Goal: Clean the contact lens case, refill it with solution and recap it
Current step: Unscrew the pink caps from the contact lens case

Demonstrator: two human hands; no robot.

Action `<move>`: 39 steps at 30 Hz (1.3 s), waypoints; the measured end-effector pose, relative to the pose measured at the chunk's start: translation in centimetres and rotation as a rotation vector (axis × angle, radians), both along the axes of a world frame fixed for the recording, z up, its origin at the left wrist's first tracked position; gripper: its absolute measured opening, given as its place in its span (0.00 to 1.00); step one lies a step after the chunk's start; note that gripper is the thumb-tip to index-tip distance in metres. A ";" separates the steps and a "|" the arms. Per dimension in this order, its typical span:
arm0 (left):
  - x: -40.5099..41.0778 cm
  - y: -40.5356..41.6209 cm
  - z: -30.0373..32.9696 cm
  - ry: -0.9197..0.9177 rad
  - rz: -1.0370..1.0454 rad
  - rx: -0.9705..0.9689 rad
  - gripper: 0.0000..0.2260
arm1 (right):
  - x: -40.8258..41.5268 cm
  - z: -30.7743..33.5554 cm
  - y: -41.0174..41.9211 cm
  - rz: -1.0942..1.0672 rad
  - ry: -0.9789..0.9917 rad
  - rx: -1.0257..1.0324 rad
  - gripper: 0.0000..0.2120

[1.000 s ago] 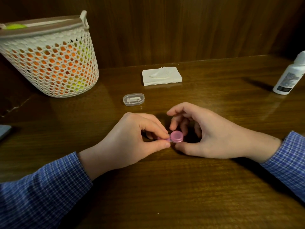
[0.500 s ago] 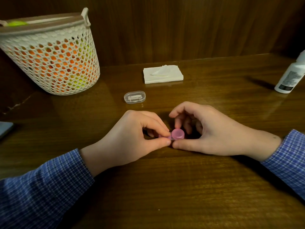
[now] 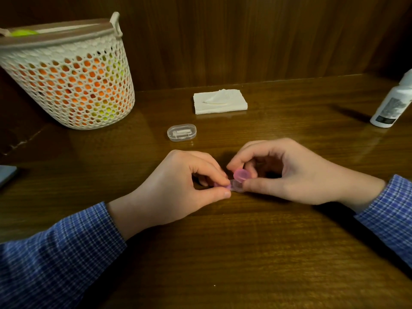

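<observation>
wooden table (image 3: 245,253) fills most of the view, dark glossy brown, w/ a wood-panel wall behind it. at the far left stands a white mesh basket (image 3: 73,85) w/ a brown rim, orange and yellow-green contents showing thru the holes. both forearms come in from the bottom corners in blue checked sleeves. far right edge: a white solution bottle (image 3: 392,103), upright, partly cut off by the frame, well apart from the hands. at the back centre, near the wall, a folded white tissue (image 3: 219,101) lies flat. between the tissue and the hands sits a small clear plastic box (image 3: 181,132), closed, something pale inside, too small to tell what.

left hand (image 3: 178,186) rests low at the table's centre, fingers curled in; thumb and forefinger pinch the left end of the contact lens case (image 3: 234,186), covering most of that side. right hand (image 3: 289,175) sits just beside it, fingers curled and arched over; thumb and forefinger pinch the pink cap (image 3: 242,175) on the case's right well. the cap looks tilted and raised a bit above the clear well under it; can't tell if it's still threaded on. the two hands' fingertips nearly touch. the case is held at or just above the tabletop, between both hands, in front of the clear box.
</observation>
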State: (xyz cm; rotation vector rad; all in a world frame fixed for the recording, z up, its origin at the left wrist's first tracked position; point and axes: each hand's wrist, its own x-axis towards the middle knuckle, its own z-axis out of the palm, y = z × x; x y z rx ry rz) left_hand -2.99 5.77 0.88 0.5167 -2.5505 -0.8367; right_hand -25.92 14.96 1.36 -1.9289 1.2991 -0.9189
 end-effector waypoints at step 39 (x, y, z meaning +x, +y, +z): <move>-0.2 0.1 0.0 0.021 0.001 0.011 0.08 | -1.6 -2.1 -5.3 -0.695 0.185 -0.054 0.07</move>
